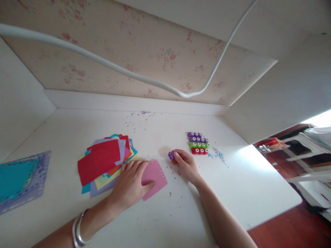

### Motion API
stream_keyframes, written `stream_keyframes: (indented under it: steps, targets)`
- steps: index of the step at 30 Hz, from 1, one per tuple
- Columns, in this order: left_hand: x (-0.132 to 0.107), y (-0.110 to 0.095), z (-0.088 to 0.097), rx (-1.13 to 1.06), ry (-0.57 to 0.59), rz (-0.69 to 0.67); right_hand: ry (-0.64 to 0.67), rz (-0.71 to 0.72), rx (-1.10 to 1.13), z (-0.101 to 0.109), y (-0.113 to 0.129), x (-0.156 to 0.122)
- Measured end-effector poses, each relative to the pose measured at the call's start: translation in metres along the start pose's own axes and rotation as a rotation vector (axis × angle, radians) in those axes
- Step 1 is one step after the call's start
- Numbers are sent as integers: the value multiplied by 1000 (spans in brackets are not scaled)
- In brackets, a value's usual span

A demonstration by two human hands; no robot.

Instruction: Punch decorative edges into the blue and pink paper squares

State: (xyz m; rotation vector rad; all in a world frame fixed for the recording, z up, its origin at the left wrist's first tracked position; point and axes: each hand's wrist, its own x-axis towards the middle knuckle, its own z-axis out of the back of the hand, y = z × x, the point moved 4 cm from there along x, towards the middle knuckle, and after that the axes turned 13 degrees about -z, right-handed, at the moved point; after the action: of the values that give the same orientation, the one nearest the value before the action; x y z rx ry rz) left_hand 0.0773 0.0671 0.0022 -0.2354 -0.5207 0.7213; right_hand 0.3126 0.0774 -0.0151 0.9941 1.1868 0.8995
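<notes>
A pink sheet of paper (158, 179) lies on the white table with small punched holes along its upper and right edges. My left hand (134, 181) grips its left side, thumb across the front and fingers near the top corner. Just right of the sheet, apart from it, my right hand (184, 164) pinches a small purple craft punch (171, 156) between thumb and fingers. Beside my left hand is a loose pile of coloured paper sheets (99, 160), red on top. Tiny punched bits (176, 170) are scattered between the sheet and my right hand.
Rows of purple, green and red pieces with googly eyes (198, 144) stand beyond my right hand, near blue and pink confetti (219, 155). Punched blue and lilac sheets (20, 177) lie far left. A white cable (124, 70) hangs before the wall. Shelving (305, 155) stands at right.
</notes>
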Motion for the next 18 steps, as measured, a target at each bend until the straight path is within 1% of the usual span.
stream_keyframes:
  steps: [6,8,14,18]
  targets:
    - [-4,16,-4,-228,-143,70,50,2,-23,-3,-2,1]
    - [-4,19,-4,-293,-161,92,65,14,-44,-4,-2,1]
    - [-3,27,-4,-418,-102,202,75,35,-140,-5,-4,-1]
    - [-1,25,-2,-400,-84,206,69,93,-282,-8,-4,-5]
